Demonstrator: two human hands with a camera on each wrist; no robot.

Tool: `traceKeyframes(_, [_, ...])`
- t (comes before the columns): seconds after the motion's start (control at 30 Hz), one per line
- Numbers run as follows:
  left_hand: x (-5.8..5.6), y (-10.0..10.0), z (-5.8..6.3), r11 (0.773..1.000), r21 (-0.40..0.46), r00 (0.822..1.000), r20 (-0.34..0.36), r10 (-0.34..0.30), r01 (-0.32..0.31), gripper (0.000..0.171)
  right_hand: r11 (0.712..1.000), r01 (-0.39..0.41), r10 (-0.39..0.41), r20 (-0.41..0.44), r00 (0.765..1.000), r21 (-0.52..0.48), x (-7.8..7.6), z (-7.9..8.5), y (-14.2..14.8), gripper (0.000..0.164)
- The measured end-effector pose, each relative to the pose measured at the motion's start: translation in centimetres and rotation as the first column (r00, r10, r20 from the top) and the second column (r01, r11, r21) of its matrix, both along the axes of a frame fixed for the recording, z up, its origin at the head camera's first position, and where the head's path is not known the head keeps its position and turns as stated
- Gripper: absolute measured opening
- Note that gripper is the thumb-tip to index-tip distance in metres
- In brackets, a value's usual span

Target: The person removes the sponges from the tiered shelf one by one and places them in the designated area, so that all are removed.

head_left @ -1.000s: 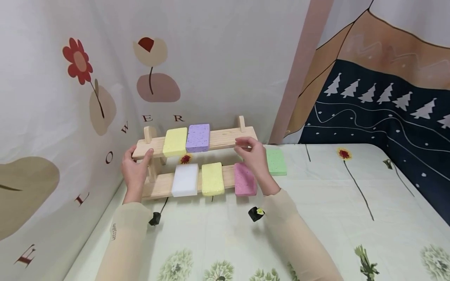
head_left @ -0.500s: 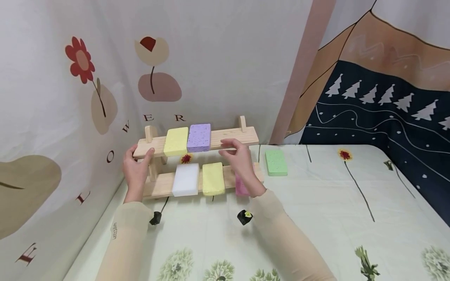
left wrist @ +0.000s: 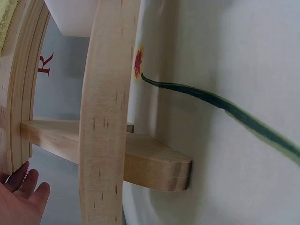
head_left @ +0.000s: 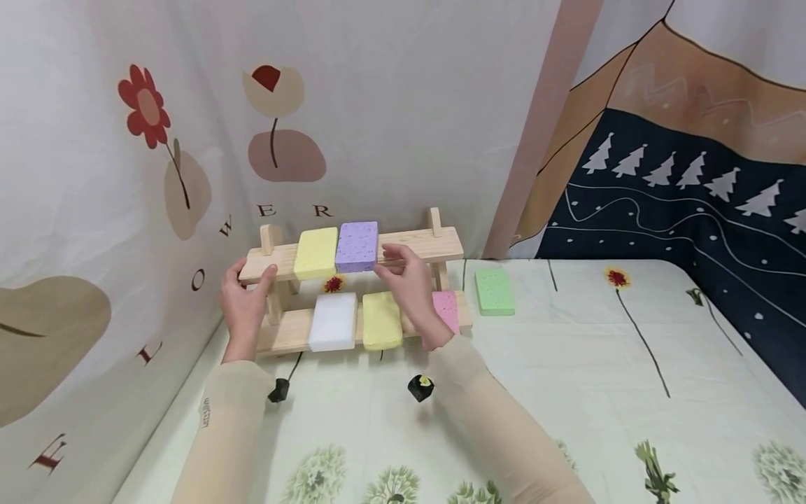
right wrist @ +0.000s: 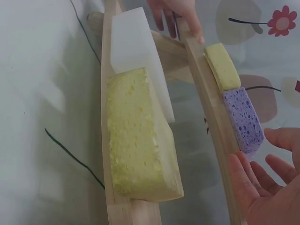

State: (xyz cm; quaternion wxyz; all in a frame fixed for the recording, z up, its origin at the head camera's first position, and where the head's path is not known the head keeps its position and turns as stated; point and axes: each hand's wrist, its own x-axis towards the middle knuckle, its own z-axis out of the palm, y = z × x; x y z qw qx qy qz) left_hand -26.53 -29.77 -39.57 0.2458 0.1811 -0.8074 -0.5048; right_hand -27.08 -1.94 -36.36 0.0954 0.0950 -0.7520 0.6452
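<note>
A two-tier wooden rack stands by the back cloth. My left hand grips the left end of its upper board, thumb on top. On that board a yellow sponge and a purple sponge lie side by side. My right hand is at the purple sponge's right side, its fingers spread and fingertips right at the edge; the right wrist view shows the hand not closed round it. The lower board carries a white sponge, another yellow sponge and a pink sponge, partly hidden by my right wrist.
A green sponge lies on the flower-printed tablecloth, right of the rack. Upright pegs rise at both ends of the upper board. Printed cloth walls close in the back and left.
My right hand has moved left along the upper board, from its right end to the purple sponge, uncovering the green sponge and part of the pink one. My left hand has stayed in place.
</note>
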Motion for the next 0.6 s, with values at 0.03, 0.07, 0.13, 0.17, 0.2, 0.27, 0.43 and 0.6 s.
traceKeyframes(0.03, [0.0, 0.0, 0.0, 1.000, 0.000, 1.000, -0.001, 0.000, 0.000, 0.078, 1.000, -0.002, 0.002, 0.000, 1.000, 0.004, -0.1, 0.0, -0.1, 0.043])
traceKeyframes(0.07, [0.0, 0.0, 0.0, 1.000, 0.000, 1.000, -0.003, -0.002, 0.002, 0.078, 1.000, -0.003, 0.003, 0.000, 1.000, 0.010, -0.2, -0.1, -0.3, 0.044])
traceKeyframes(0.13, [0.0, 0.0, 0.1, 1.000, 0.002, 1.000, -0.005, -0.006, 0.006, 0.079, 1.000, -0.001, 0.001, 0.001, 1.000, 0.029, -0.4, -0.1, -0.5, 0.046])
traceKeyframes(0.17, [0.0, 0.0, 0.1, 1.000, 0.003, 1.000, -0.003, -0.007, 0.007, 0.079, 0.999, 0.000, 0.000, -0.001, 1.000, 0.039, -0.5, -0.1, -0.6, 0.047])
traceKeyframes(0.2, [0.0, 0.0, 0.1, 1.000, 0.003, 1.000, -0.001, -0.008, 0.008, 0.079, 0.999, 0.003, -0.003, -0.001, 1.000, 0.049, -0.6, -0.2, -0.7, 0.048])
traceKeyframes(0.27, [0.0, 0.1, 0.1, 1.000, 0.005, 1.000, -0.001, -0.010, 0.010, 0.079, 0.998, 0.005, -0.004, -0.006, 1.000, 0.066, -0.7, -0.3, -0.9, 0.050])
traceKeyframes(0.43, [0.0, 0.1, 0.1, 1.000, 0.007, 1.000, -0.001, -0.009, 0.009, 0.079, 0.998, -0.022, 0.023, -0.015, 1.000, 0.060, -0.9, -0.7, -1.3, 0.047])
traceKeyframes(0.6, [0.0, 0.0, 0.1, 1.000, 0.014, 1.000, -0.004, -0.010, 0.010, 0.078, 1.000, -0.014, 0.015, -0.026, 1.000, 0.017, -1.0, -1.0, -1.6, 0.039])
